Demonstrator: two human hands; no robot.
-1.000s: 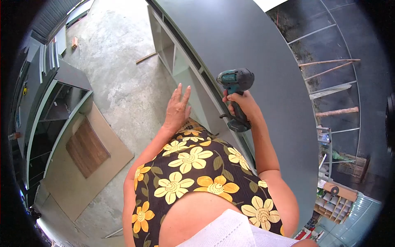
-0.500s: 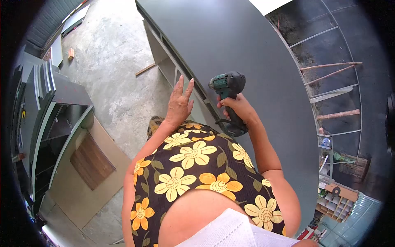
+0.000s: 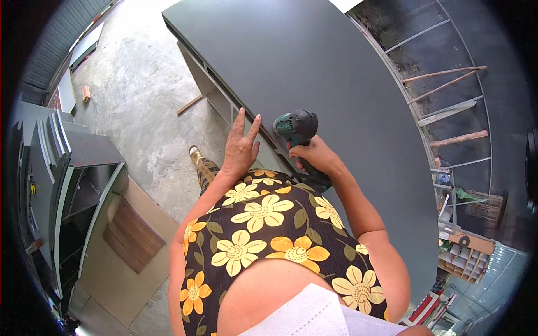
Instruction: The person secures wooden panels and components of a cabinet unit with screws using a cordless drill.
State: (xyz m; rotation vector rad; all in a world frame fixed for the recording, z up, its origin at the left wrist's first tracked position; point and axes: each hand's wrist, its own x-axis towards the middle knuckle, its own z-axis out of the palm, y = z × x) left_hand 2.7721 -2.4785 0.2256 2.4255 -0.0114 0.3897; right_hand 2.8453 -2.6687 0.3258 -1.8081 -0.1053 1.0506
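My right hand [image 3: 315, 153] is wrapped round the grip of a dark green and black cordless drill [image 3: 297, 126], whose nose points left over the long grey panel [image 3: 314, 61]. The drill's base is partly hidden by my forearm and flowered top. At the near side of the panel, my left hand [image 3: 240, 147] has its fingers spread, with the fingertips right at the panel's edge and nothing in the palm. Under that edge an open cabinet frame [image 3: 216, 92] shows, with pale inner boards.
To the left, grey boards [image 3: 50, 137] lean by a dark open cabinet [image 3: 84, 196]. A brown wood sheet [image 3: 134, 235] lies on a tan board. A wooden strip [image 3: 189, 105] is on the concrete floor [image 3: 140, 73]. A compartment rack [image 3: 462, 262] stands at the right.
The drill and my right hand have shifted left, nearer the panel's edge. The view has moved slightly, and my foot now shows at the left. My left hand stays spread at the edge.
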